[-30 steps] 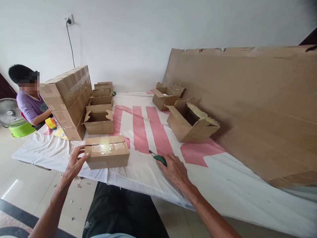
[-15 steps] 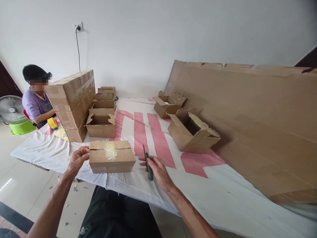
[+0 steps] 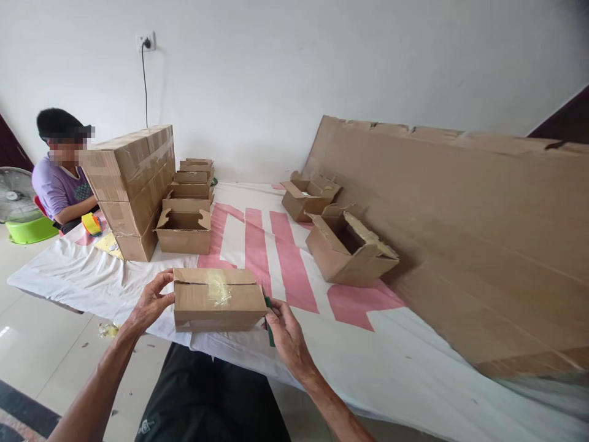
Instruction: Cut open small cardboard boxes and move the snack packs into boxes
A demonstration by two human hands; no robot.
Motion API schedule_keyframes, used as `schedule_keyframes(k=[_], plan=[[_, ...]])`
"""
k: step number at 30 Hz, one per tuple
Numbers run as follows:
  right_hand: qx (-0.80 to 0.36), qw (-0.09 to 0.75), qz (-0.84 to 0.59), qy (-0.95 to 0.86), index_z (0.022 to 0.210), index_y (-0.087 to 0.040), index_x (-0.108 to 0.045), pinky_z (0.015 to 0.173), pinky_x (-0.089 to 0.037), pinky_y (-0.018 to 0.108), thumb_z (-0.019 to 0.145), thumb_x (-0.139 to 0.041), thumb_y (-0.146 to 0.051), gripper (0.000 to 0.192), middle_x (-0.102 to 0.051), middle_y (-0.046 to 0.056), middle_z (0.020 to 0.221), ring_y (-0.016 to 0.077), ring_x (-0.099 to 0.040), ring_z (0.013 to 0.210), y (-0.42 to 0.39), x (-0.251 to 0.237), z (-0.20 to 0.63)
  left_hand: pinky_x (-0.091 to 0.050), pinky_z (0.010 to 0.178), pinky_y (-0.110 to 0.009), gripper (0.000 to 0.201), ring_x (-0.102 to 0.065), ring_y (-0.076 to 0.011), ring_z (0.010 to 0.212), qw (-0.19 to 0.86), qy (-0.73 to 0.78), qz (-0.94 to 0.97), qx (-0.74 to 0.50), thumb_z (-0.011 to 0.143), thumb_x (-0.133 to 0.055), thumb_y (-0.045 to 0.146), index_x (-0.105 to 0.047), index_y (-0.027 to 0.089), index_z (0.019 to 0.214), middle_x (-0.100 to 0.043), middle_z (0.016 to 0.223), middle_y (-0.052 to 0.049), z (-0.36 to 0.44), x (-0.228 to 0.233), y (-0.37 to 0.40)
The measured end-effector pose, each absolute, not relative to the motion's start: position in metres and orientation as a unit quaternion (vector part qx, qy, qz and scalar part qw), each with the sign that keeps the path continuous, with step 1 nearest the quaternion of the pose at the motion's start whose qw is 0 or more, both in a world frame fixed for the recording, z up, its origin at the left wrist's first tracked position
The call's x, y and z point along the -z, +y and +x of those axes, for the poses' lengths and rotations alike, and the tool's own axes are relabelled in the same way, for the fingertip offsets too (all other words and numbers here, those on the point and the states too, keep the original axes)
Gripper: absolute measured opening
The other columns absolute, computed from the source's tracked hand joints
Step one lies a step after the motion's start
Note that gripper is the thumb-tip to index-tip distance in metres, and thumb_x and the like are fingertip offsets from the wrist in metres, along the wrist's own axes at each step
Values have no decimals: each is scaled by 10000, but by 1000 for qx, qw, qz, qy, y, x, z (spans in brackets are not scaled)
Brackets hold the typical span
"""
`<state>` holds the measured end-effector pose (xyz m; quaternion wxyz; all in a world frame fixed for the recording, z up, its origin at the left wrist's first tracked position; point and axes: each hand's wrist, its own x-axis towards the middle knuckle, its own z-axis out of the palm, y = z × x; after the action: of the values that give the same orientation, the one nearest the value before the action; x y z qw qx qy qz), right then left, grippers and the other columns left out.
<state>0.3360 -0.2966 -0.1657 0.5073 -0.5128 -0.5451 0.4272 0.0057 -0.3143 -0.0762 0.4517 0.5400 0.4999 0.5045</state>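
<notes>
A closed cardboard box (image 3: pixel 197 298), with clear and yellowish tape across its top seam, is in front of me at the table's near edge. My left hand (image 3: pixel 154 301) grips its left end, thumb in front and fingers behind. In my right hand (image 3: pixel 285 328) is a knife with a green handle (image 3: pixel 270 331), held upright against the box's right end. The fingers of that hand seem to touch the box there too. Most of the knife's blade is hidden behind the box corner.
Open cardboard boxes stand in a row (image 3: pixel 184 239) at left and as a pair (image 3: pixel 335 258) at right. Taped boxes are stacked (image 3: pixel 138 178) near a tape roll (image 3: pixel 91 224). A large cardboard sheet (image 3: pixel 451 233) leans at right. A person (image 3: pixel 59 184) sits at far left.
My right hand has brought the knife left to the box's right end. The box has shifted slightly right and toward me, with my left hand still on it.
</notes>
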Motion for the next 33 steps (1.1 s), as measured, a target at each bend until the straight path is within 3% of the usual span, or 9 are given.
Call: schedule_keyframes(k=[5,8,13,17,22,26,33], plan=[[-426,501,-507,-557,1188,-231,-636,849,-584,386,935,-609,-639,480,-756,115,1166,265,-706,1030,-306,170,341,-448,1225,-481,363,-443,-393,1553,449,509,552,-484,794,-890,409,-814,242,1108,-558,1606,-111,11,77,-319],[-440,489,-508,-557,1158,-235,-641,751,-590,357,929,-615,-706,525,-752,83,1035,227,-702,857,-301,160,351,-461,1213,-471,375,-431,-391,1557,440,500,562,-490,841,-856,476,-809,238,1127,-545,1606,-125,10,84,-318],[-472,449,-496,-575,918,-237,-607,566,-534,306,880,-587,-845,610,-621,-7,738,156,-586,582,-276,108,374,-582,1056,-402,401,-483,-374,1499,443,482,586,-478,849,-846,522,-802,241,1133,-542,1572,-130,9,91,-317],[-467,319,-442,-696,1020,-235,-676,597,-521,296,947,-629,-672,446,-651,-5,798,150,-591,611,-270,48,370,-598,1033,-399,389,-482,-366,1501,437,486,591,-473,851,-850,480,-801,271,1175,-529,1582,-120,11,88,-325],[-378,199,-384,-819,1213,-254,-735,833,-542,359,1004,-543,-442,341,-771,64,1087,249,-698,974,-274,1,342,-545,1115,-437,354,-435,-370,1554,419,500,596,-468,880,-832,448,-804,305,1202,-487,1640,-113,14,83,-339],[-289,133,-358,-878,1157,-246,-742,776,-484,321,981,-561,-310,260,-777,42,1013,209,-678,874,-273,-12,324,-540,1125,-459,357,-443,-380,1550,418,501,595,-469,875,-835,454,-808,311,1201,-490,1646,-110,15,81,-343],[-196,110,-310,-924,1134,-255,-797,765,-460,295,1004,-547,-251,281,-778,29,944,190,-668,836,-269,-25,304,-541,1123,-458,346,-468,-378,1528,416,496,602,-468,883,-822,434,-810,302,1202,-504,1622,-115,18,79,-342]])
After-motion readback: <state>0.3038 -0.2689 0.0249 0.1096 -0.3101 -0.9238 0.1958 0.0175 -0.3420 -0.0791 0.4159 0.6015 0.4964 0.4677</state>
